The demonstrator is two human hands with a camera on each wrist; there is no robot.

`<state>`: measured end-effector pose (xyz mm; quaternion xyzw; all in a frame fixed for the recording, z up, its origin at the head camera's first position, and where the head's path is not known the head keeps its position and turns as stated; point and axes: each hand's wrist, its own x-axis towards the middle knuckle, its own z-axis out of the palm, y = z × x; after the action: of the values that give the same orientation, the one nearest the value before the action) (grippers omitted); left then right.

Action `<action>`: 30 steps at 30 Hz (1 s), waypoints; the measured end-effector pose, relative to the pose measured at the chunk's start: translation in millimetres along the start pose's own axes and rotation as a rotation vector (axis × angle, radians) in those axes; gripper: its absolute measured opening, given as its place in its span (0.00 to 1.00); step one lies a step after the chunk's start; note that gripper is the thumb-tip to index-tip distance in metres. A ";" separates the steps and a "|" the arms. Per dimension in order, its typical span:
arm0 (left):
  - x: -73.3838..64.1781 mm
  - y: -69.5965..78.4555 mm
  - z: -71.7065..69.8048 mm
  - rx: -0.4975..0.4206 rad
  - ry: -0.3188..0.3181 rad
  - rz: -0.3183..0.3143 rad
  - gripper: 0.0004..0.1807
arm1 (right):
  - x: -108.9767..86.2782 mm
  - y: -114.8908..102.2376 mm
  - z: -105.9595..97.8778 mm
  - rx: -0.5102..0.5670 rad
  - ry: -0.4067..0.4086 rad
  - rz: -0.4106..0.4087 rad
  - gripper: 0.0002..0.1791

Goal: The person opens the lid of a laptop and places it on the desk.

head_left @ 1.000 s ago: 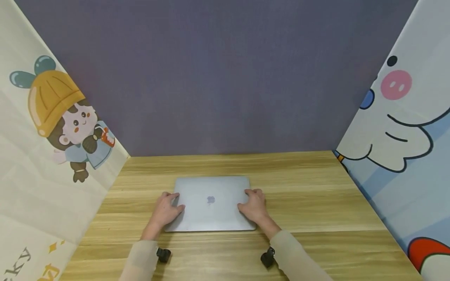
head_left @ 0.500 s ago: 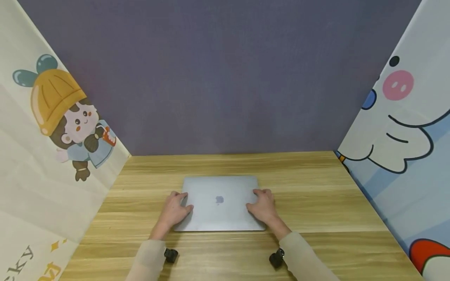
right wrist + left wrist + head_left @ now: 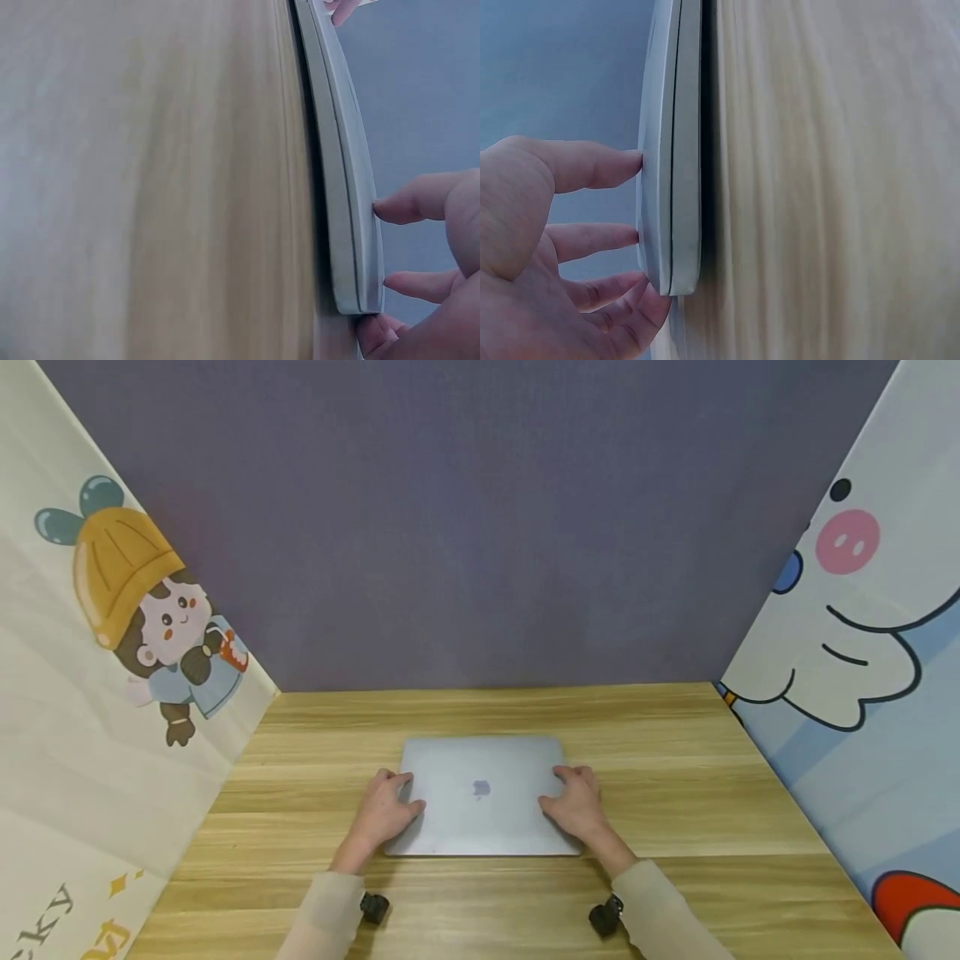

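Note:
A closed silver laptop [image 3: 483, 831] with a logo on its lid lies flat on the wooden table [image 3: 660, 760], in the head view's lower middle. My left hand [image 3: 384, 810] grips its left side, and my right hand [image 3: 577, 802] grips the right side. In the left wrist view, the thumb and index fingertip touch the lid of the laptop [image 3: 686, 172] while other fingers curl at its side edge. The right wrist view shows the same hold on the laptop [image 3: 341, 180], with the lower fingers at the corner. Part of each hand is out of these wrist views.
A dark grey panel [image 3: 480, 527] stands behind the table. White cloths with cartoon prints, a figure in a yellow hat [image 3: 127, 556] and a pig-nosed animal [image 3: 847, 593], flank it. Small black devices [image 3: 375, 907] sit at both wrists.
The laptop has slid to the right across the table with both hands holding its sides. The head view has shifted very slightly.

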<state>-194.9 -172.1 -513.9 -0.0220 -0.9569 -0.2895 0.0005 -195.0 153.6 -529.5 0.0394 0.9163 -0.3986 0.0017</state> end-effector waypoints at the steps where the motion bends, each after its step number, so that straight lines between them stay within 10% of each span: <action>1: -0.1 0.8 0.3 0.000 -0.002 0.002 0.30 | -0.4 0.6 -1.1 -0.001 0.000 -0.001 0.36; 30: -7.2 19.0 15.4 0.005 -0.001 0.059 0.31 | -7.9 18.5 -24.8 -0.053 -0.019 -0.041 0.35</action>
<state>-186.7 -148.1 -516.2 -0.0504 -0.9566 -0.2867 0.0087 -185.1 183.7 -525.8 0.0167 0.9270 -0.3746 0.0034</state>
